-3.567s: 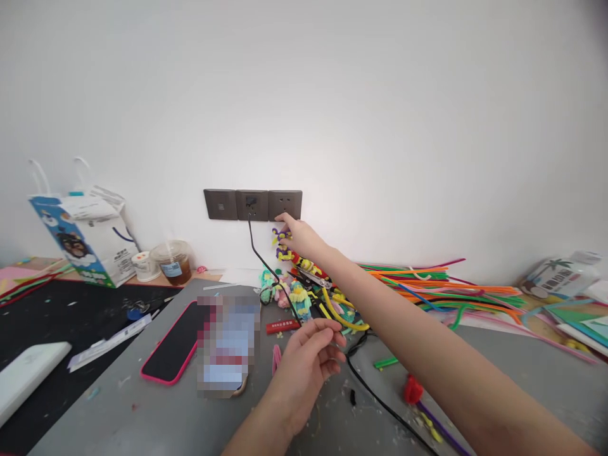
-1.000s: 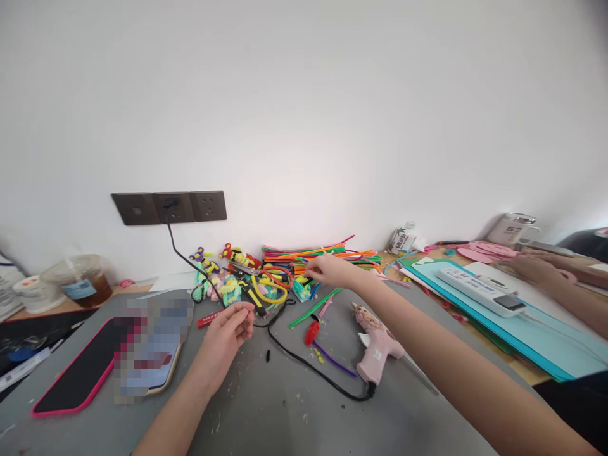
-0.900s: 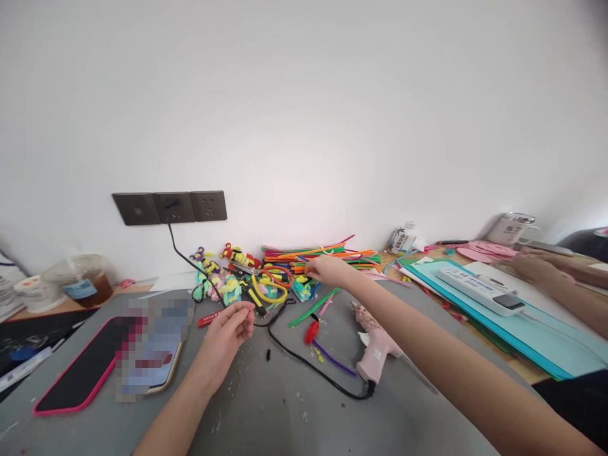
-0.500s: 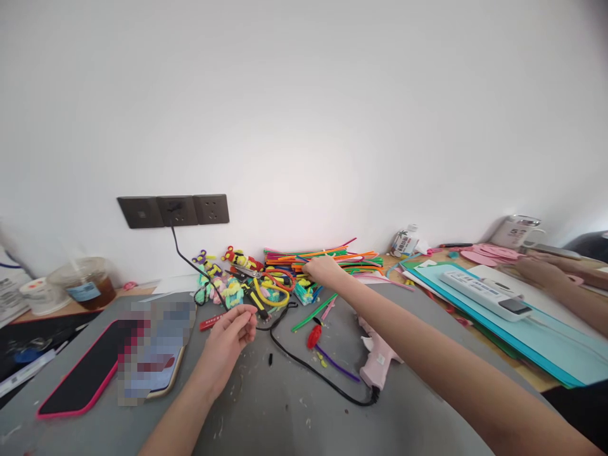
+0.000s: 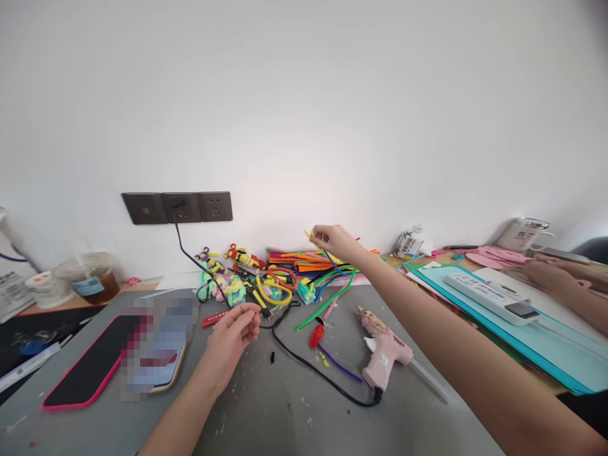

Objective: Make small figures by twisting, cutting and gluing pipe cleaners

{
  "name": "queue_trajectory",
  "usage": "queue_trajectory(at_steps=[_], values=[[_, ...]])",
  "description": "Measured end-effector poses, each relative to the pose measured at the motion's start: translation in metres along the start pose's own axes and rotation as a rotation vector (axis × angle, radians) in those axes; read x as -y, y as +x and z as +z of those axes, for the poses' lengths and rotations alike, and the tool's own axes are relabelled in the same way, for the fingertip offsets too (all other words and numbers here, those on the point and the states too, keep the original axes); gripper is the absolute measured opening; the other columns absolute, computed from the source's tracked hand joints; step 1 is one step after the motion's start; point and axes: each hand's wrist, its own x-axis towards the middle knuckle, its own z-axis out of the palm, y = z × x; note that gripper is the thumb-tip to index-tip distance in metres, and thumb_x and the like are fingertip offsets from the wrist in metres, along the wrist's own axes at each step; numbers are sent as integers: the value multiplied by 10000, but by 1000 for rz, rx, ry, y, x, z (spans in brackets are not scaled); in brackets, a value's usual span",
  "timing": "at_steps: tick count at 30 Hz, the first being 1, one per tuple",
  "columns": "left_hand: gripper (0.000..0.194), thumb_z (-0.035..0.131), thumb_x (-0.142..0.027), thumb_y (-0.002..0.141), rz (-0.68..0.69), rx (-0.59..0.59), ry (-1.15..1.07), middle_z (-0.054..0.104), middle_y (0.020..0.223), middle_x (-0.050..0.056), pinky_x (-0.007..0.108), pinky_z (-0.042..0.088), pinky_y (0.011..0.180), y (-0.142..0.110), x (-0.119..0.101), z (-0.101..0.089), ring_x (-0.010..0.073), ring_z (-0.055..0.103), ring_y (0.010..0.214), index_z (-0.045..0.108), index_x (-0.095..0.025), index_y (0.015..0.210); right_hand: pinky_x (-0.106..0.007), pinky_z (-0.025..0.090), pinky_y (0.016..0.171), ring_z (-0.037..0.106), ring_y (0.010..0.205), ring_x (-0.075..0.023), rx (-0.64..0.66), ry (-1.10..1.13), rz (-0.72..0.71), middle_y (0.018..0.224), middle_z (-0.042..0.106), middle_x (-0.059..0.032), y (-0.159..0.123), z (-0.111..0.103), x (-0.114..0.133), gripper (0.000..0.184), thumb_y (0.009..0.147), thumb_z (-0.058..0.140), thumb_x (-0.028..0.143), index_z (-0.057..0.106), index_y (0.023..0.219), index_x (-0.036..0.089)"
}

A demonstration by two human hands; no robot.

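Observation:
My right hand [image 5: 335,242] is raised above the pile of coloured pipe cleaners [image 5: 311,259], pinching a yellow pipe cleaner [image 5: 310,235] whose short end sticks out left of the fingertips. A blue pipe cleaner [image 5: 331,261] slants below that hand; whether it is also held I cannot tell. My left hand [image 5: 234,332] hovers over the grey mat near the black cord [image 5: 299,360], fingers pressed together; anything between them is hidden. Right of the cord lie a red wound piece [image 5: 316,336] with a purple stem [image 5: 339,365] and a green pipe cleaner [image 5: 323,310].
A pink glue gun [image 5: 386,354] lies beneath my right forearm. Small pipe-cleaner figures [image 5: 242,256] and scissors [image 5: 251,271] sit at the back. Two phones [image 5: 90,364] and a drink cup [image 5: 92,282] are left; a power strip [image 5: 489,296] and another person's hands [image 5: 546,275] are right.
My right hand has lifted from the pipe-cleaner pile, with the yellow pipe cleaner now showing at its fingertips. The glue gun is less covered by my forearm. My left hand keeps its pinched pose.

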Motion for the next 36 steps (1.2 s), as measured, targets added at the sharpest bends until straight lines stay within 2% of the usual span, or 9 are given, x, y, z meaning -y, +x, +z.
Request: queue_trajectory(at_steps=[5, 14, 16, 20, 23, 27, 30, 32, 36], values=[[366, 879, -439, 632, 9, 1, 5, 605, 713, -2, 231, 430, 628, 1, 1, -1, 109, 521, 643, 734, -165, 827, -268, 348, 617, 466, 579, -145, -335, 84, 23, 668, 552, 10, 10, -31, 16, 142, 939, 450, 290, 517, 844, 209], [362, 896, -388, 610, 50, -27, -36, 628, 726, 7, 231, 463, 624, 1, 0, 1, 117, 549, 665, 739, -150, 834, -280, 247, 506, 289, 456, -110, -972, 432, -279, 592, 301, 92, 14, -92, 71, 164, 997, 488, 311, 414, 856, 275], [358, 890, -382, 623, 88, -58, -70, 647, 756, 9, 232, 481, 640, 2, 0, -1, 121, 569, 683, 740, -158, 860, -277, 256, 490, 317, 465, -103, -1006, 484, -333, 634, 320, 76, 6, -105, 87, 198, 1010, 495, 353, 401, 853, 277], [345, 865, -405, 657, 164, -164, -172, 707, 846, 35, 257, 522, 709, 7, -2, -3, 159, 643, 788, 739, -174, 880, -246, 252, 440, 287, 428, -80, -778, 693, -289, 596, 307, 87, -7, -113, 108, 269, 1029, 472, 357, 369, 796, 271], [354, 855, -436, 677, 184, -111, -164, 746, 990, 73, 296, 537, 804, 5, -3, -1, 219, 677, 963, 750, -185, 903, -219, 274, 422, 306, 399, -72, -428, 818, -155, 538, 337, 101, -16, -92, 119, 276, 1030, 443, 354, 383, 778, 259], [506, 836, -566, 676, 82, 213, -100, 761, 1049, 139, 369, 518, 931, -8, -2, 7, 293, 685, 1052, 767, -176, 991, -232, 313, 454, 393, 442, -106, -109, 762, 35, 525, 406, 80, -33, -35, 133, 255, 1010, 400, 332, 364, 769, 257], [524, 739, -571, 794, -157, 457, -55, 745, 1061, 163, 396, 538, 863, -19, 1, 12, 294, 723, 949, 715, -177, 1138, -257, 290, 476, 384, 471, -136, -139, 677, 174, 546, 386, 75, -43, 10, 139, 239, 963, 446, 316, 307, 774, 269], [439, 702, -546, 842, -205, 500, -23, 708, 838, 91, 302, 520, 634, -23, 3, 12, 190, 682, 659, 698, -181, 1088, -267, 258, 475, 358, 465, -146, -208, 715, 249, 544, 356, 79, -48, 33, 140, 241, 964, 426, 353, 289, 783, 273], [356, 728, -509, 837, -251, 447, -39, 353, 546, -95, 169, 200, 420, -20, 3, 9, 24, 214, 395, 609, -173, 821, -257, 198, 451, 282, 431, -130, -262, 1011, 296, 525, 280, 106, -58, 67, 149, 249, 947, 455, 482, 373, 851, 268]])
